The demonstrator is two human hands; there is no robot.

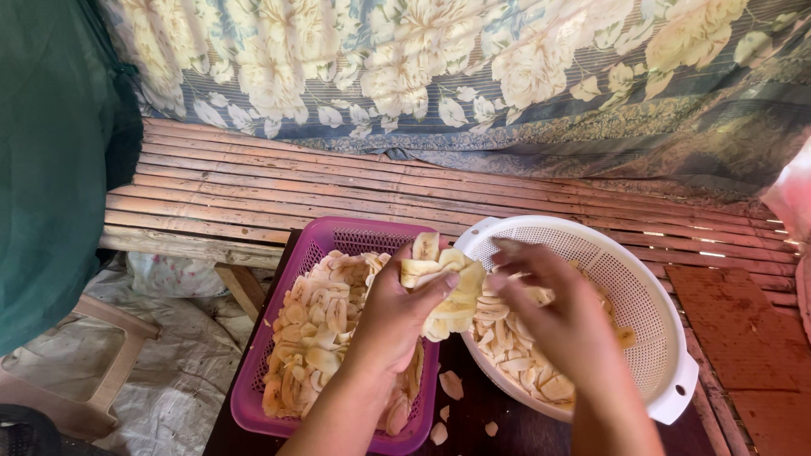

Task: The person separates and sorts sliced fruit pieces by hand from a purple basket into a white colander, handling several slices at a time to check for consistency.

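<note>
Underneath, dark tabletop [507, 426] before a slatted bamboo bench [338, 190], floral cloth [473, 67] behind. Left hand [397, 312] clutching banana slices [443, 291] between purple basket [253, 397] and white colander [650, 338]; right hand [562, 317] half-curled, grip unclear.

Purple basket's [253, 397] near corner behind left forearm; right fingers [515, 257] blurred.

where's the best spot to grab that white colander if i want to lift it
Grip the white colander by its flat tab handle at the near right rim, coming from the right side. The tab sticks out past the round wall and is bare, while the right hand and the banana slices fill the left part.
</note>
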